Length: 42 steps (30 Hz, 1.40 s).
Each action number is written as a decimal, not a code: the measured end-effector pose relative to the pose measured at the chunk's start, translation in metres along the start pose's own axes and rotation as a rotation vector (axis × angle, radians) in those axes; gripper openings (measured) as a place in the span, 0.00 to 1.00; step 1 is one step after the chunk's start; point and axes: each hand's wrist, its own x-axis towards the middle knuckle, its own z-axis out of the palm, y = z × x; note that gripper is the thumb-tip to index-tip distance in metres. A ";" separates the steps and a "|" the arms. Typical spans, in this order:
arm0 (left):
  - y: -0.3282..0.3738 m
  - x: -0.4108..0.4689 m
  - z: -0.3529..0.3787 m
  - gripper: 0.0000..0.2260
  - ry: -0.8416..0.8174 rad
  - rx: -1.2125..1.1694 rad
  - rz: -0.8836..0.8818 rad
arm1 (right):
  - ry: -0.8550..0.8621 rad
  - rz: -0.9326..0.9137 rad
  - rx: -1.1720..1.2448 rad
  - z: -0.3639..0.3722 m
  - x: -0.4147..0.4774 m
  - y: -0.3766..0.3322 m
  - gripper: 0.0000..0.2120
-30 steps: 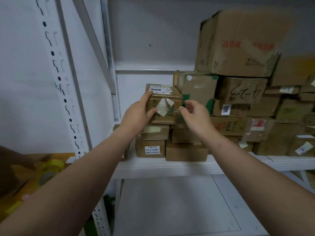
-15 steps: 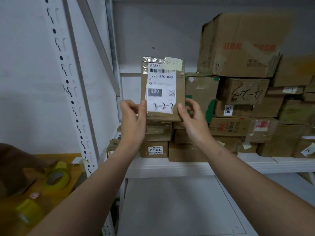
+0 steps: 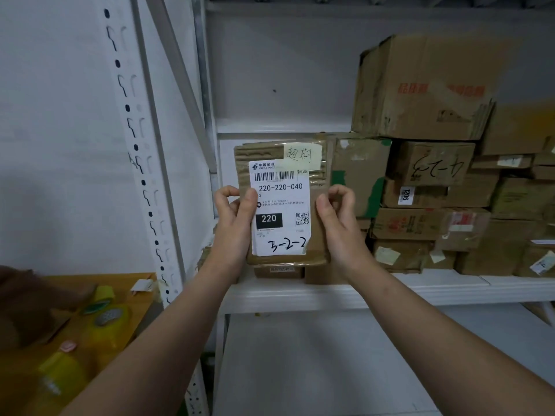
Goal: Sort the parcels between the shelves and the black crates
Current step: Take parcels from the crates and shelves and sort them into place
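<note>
I hold a small flat brown parcel (image 3: 316,217) upright in front of the white shelf (image 3: 300,295), its white label facing me with "220-220-C40" and a handwritten "3-2-2". My left hand (image 3: 232,223) grips its left edge, thumb on the label. My right hand (image 3: 338,217) grips its right edge, thumb on the front. A pale note with handwriting is taped at the parcel's top right. Behind it, partly hidden, lie other small brown parcels (image 3: 277,270) on the shelf. No black crate is in view.
Stacked brown cardboard boxes (image 3: 420,181) fill the shelf's right side, with a large box (image 3: 420,88) on top. A perforated white upright (image 3: 141,163) stands at left. A wooden table (image 3: 75,325) at lower left carries yellow tape rolls. A lower shelf board (image 3: 315,361) lies beneath.
The parcel was lifted off the stack and turned upright so its label faces me. It now sits lower and closer in view, both hands still holding its sides.
</note>
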 end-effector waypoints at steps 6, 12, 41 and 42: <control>-0.001 -0.006 0.000 0.09 0.040 0.047 -0.005 | -0.004 0.012 -0.022 0.005 -0.012 0.001 0.23; -0.015 -0.015 -0.005 0.10 0.037 0.071 -0.042 | 0.043 0.045 0.017 0.008 -0.022 0.010 0.16; -0.150 -0.202 0.169 0.27 -0.292 0.075 -0.477 | 0.546 0.525 -0.051 -0.195 -0.247 0.070 0.14; -0.151 -0.212 0.185 0.25 -0.311 0.066 -0.501 | 0.550 0.530 -0.055 -0.211 -0.257 0.066 0.14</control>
